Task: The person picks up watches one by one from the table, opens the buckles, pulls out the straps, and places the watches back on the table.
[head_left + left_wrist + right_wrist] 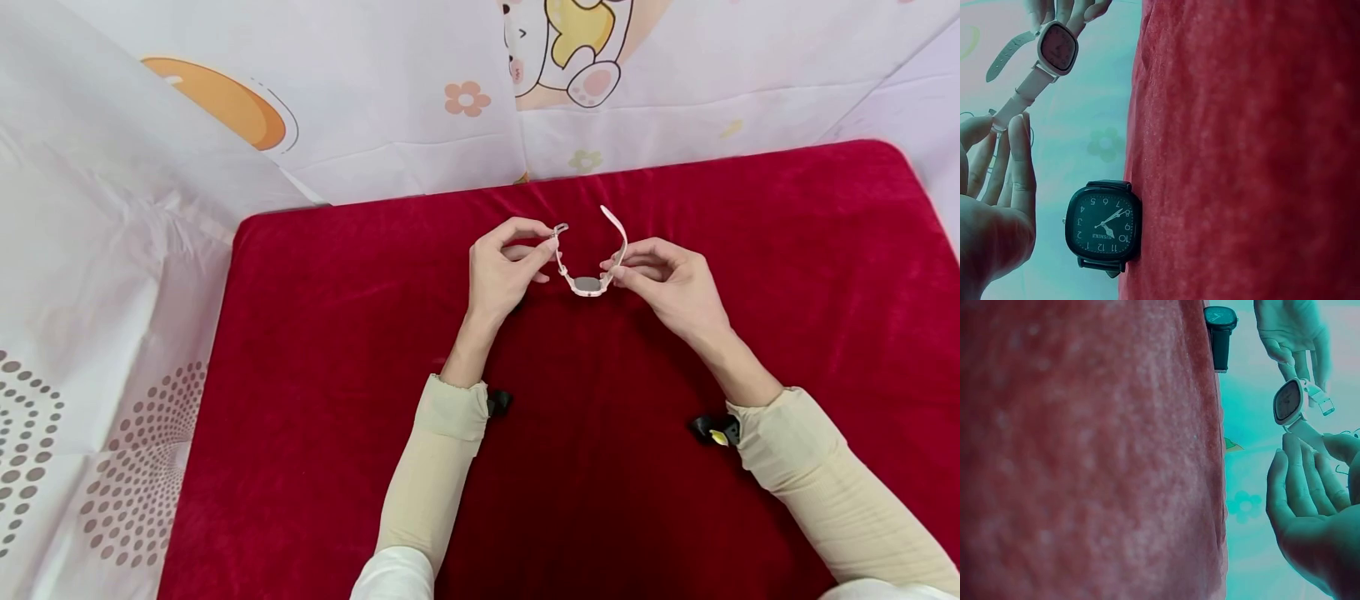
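Between the two hands hangs a pale pink wristwatch (588, 286) with a squarish dial, held above the table with its strap unfastened. My left hand (504, 268) pinches the buckle half of the strap between thumb and fingers. On the other side, my right hand (678, 287) pinches the holed half near the watch case, and that strap's free end curves upward. A black square-cased wristwatch (1104, 225) stands on the red cloth near my left hand; the right wrist view shows its dial and strap (1220, 337). The left hand mostly hides it in the head view.
A red velvety cloth (337, 350) covers the table. Behind it hangs a white curtain (390, 92) with cartoon prints, continuing along the left side. Dark devices (708, 429) sit at both wrists, beside the beige sleeves.
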{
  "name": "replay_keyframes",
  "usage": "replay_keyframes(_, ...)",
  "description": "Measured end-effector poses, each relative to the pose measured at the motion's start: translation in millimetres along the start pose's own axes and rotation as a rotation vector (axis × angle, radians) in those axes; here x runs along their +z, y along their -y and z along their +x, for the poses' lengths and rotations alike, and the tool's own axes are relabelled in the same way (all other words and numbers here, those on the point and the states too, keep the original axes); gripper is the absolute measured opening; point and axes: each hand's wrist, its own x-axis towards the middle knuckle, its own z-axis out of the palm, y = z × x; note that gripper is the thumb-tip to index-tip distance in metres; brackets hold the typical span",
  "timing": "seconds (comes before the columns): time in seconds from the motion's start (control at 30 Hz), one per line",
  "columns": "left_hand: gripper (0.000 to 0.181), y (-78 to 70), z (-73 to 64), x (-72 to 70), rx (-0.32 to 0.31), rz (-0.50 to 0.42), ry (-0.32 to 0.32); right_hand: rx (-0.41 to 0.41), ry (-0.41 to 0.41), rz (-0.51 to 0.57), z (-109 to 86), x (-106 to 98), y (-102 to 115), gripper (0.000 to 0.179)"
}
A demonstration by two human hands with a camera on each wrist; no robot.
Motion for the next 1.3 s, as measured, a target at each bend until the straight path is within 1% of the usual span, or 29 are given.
replay_keyframes(0.1, 0.014, 0.7, 0.6, 0.7, -0.006, 0.018, -0.010, -0.021, 0.001, 0.091, 1.7, -0.4, -7.6, 0.022)
replay_keyframes(0.2, 0.014, 0.4, 0.3, 1.4, -0.025, 0.024, -0.012, -0.044, 0.010, 0.193, 2.4, -0.3, -10.9, 0.027)
replay_keyframes(0.27, 0.013, 0.5, 0.4, 1.4, -0.047, 0.022, -0.007, -0.059, 0.018, 0.234, 2.5, -0.6, -11.9, 0.033)
replay_keyframes(0.33, 0.012, 0.2, 0.3, 1.5, -0.067, 0.017, 0.005, -0.067, 0.023, 0.251, 2.5, -1.1, -12.2, 0.040)
replay_keyframes(0.43, 0.010, 0.0, 0.3, 1.6, -0.083, 0.016, 0.019, -0.072, 0.018, 0.251, 2.9, -1.2, -11.1, 0.047)
replay_keyframes(0.5, 0.010, 0.3, 0.2, 1.8, -0.081, 0.019, 0.028, -0.075, 0.010, 0.237, 3.1, -0.8, -9.4, 0.051)
replay_keyframes(0.67, 0.011, 1.7, 0.9, 1.0, -0.043, 0.022, 0.015, -0.078, -0.022, 0.179, 3.1, 0.6, -5.1, 0.060)
replay_keyframes(0.73, 0.012, 1.7, 1.4, 0.5, -0.026, 0.022, 0.007, -0.077, -0.031, 0.158, 3.4, 0.8, -4.5, 0.060)
replay_keyframes(0.83, 0.013, 1.4, 1.6, 0.4, -0.023, 0.024, 0.012, -0.070, -0.035, 0.148, 3.4, 0.6, -5.0, 0.059)
replay_keyframes(1.0, 0.016, 0.3, 0.1, 0.6, -0.054, 0.025, 0.039, -0.062, -0.012, 0.172, 3.0, 0.3, -7.6, 0.058)
replay_keyframes(1.13, 0.015, 0.7, -0.5, 0.5, -0.081, 0.032, 0.045, -0.061, 0.010, 0.187, 3.0, -0.8, -9.5, 0.057)
replay_keyframes(1.2, 0.013, 0.9, -0.4, 0.8, -0.091, 0.041, 0.042, -0.052, 0.018, 0.187, 3.3, -1.9, -9.7, 0.058)
replay_keyframes(1.3, 0.012, 0.9, 0.4, 2.2, -0.114, 0.075, 0.038, -0.030, 0.018, 0.157, 3.5, -3.9, -9.4, 0.058)
